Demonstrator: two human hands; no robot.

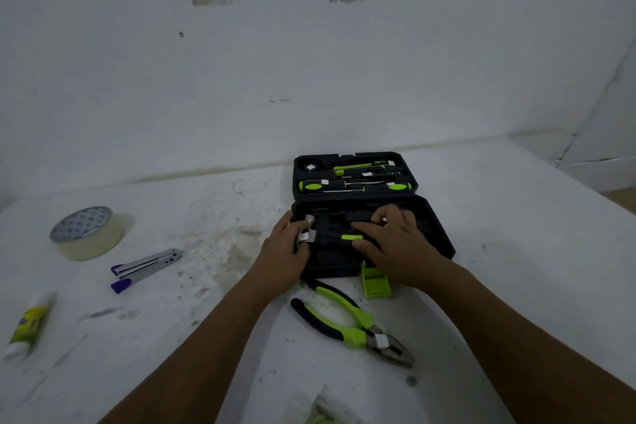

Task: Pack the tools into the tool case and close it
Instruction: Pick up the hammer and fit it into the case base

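A black tool case [437,231] lies open on the white table, its lid [354,175] propped at the back with several green-and-black screwdrivers in it. A hammer [330,237] with a black-and-green handle lies across the lower half. My left hand [285,251] grips the hammer's metal head at the case's left edge. My right hand [395,244] presses on the hammer's handle, fingers spread over it. Green-and-black pliers [351,320] lie on the table in front of the case, between my forearms.
A green latch [375,280] hangs off the case's front edge. To the left lie a roll of clear tape [87,232], a purple-and-silver stapler [144,268] and a glue stick [29,323]. A white wall rises behind the table.
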